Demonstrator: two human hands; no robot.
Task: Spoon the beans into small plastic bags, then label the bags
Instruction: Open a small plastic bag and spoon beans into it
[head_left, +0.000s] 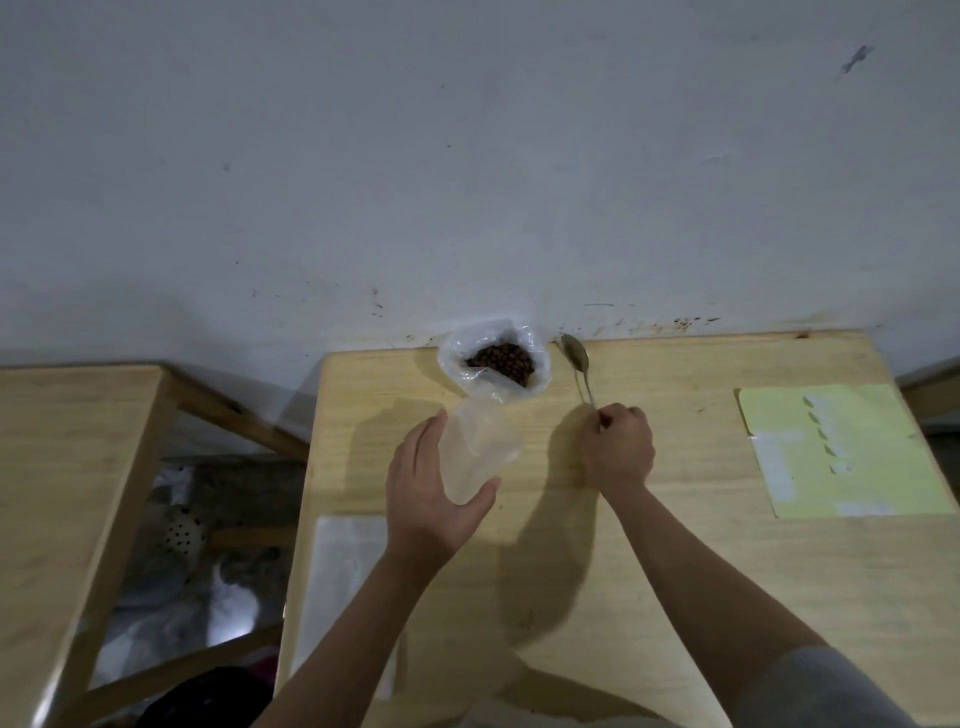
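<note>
From the head view, the person works at a pale wooden table (675, 545) set against a grey wall. The left hand (431, 493) holds a small empty plastic bag (475, 447), fingers behind it and thumb curled across its near end, the bag's mouth pointing away toward the wall. The right hand (618, 447) is closed around the handle end of a metal spoon (576, 364), whose long axis runs from the fist away toward the wall, with the bowl at the far end. The beans (501, 361) sit in a large open bag (493, 364) at the table's far edge, just beyond the small bag's mouth and just left of the spoon's bowl. So the coming scoop likely turns on that short sideways gap: the bowl must swing left into the beans, then come back and down to the small bag's mouth, which lies nearer the person. The right hand is the closer of the two to the spoon's work, and the left only steadies the bag. A yellow label sheet (841, 447) lies well apart to the right, and a stack of flat clear bags (343, 571) lies by the left forearm.
</note>
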